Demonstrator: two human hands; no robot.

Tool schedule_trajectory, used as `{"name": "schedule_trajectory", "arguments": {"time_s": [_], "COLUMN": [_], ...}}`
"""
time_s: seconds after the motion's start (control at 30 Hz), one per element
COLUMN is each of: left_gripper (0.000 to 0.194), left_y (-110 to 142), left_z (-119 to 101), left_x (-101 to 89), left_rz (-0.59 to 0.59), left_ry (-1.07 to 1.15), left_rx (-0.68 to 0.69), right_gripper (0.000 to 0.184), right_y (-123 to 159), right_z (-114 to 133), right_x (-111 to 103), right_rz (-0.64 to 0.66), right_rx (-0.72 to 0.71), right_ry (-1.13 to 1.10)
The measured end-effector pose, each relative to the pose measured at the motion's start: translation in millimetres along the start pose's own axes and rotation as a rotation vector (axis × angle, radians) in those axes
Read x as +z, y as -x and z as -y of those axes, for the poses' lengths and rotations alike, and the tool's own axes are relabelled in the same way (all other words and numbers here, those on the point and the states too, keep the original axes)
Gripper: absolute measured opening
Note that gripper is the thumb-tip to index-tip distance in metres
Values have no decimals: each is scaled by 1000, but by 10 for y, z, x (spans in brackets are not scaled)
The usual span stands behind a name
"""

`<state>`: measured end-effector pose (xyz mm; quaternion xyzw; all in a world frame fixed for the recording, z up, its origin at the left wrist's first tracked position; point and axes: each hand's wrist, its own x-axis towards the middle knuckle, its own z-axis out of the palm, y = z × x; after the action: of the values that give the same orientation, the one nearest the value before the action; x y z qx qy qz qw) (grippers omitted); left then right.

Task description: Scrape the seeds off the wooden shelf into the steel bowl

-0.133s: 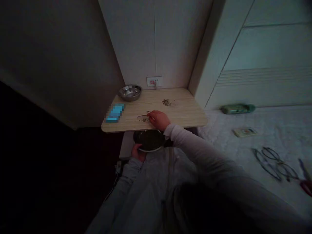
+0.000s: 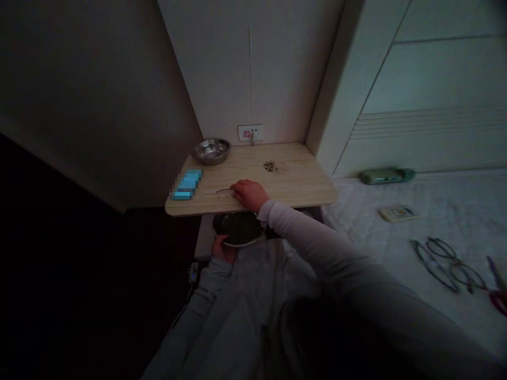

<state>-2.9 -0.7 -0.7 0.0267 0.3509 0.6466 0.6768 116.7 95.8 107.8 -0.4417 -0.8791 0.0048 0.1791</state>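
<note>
My left hand (image 2: 224, 249) is closed on the near left rim of a round metal bowl (image 2: 242, 244), held just under the front edge of the wooden shelf table (image 2: 301, 182). What lies in the bowl is dark and hard to make out. On the tabletop, my right hand (image 2: 250, 195) is closed round one end of a thin, curved, pale piece (image 2: 224, 190), whose exact kind I cannot tell. Small dark grains (image 2: 226, 197) lie beside it near the front edge, partly covered by my fingers. Farther back rests a small pile of grains (image 2: 270, 166).
An empty-looking steel bowl (image 2: 211, 151) stands at the table's back left, with a blurred-out phone (image 2: 187, 184) before it. On the bed (image 2: 356, 221) at right lie a green bottle (image 2: 386, 176), a small pack (image 2: 398, 213), eyeglasses (image 2: 451, 264) and scissors (image 2: 498, 295).
My right hand has slid slightly left over the tabletop, with the thin curved piece, and now covers more of the near grains. The bowl in my left hand has shifted slightly left.
</note>
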Motion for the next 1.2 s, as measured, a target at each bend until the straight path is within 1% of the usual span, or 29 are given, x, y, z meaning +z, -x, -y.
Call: {"name": "schedule_trajectory", "arguments": {"time_s": [0.1, 0.27, 0.57, 0.8, 0.93, 1.07, 1.13, 1.2], "left_gripper": [28, 30, 37, 40, 39, 39, 39, 37], "left_y": [-8, -7, 1, -12, 25, 67, 84, 94], "left_z": [9, 20, 15, 25, 1, -24, -29, -28], "left_x": [2, 26, 19, 15, 44, 48, 49, 55], "left_rz": [-39, -70, -65, -81, -112, -160, -172, -179], "left_ry": [-1, -2, 31, 34, 42, 62, 63, 56], "left_rx": [-19, -28, -34, -22, 20, 114, 127, 113], "right_gripper": [32, 30, 28, 30, 30, 29, 30, 32], "right_y": [-95, -158, 5, 77, 97, 102, 103, 110], "right_z": [39, 8, -187, -318, -286, -179, -131, -98], "right_x": [43, 83, 44, -23, -37, -20, -13, -17], "right_rz": [17, 40, 53, -35, -61, -51, -45, -36], "right_rx": [-17, -52, -107, -60, -41, -41, -26, -2], "right_ry": [7, 14, -19, -79, -100, -111, -113, -109]}}
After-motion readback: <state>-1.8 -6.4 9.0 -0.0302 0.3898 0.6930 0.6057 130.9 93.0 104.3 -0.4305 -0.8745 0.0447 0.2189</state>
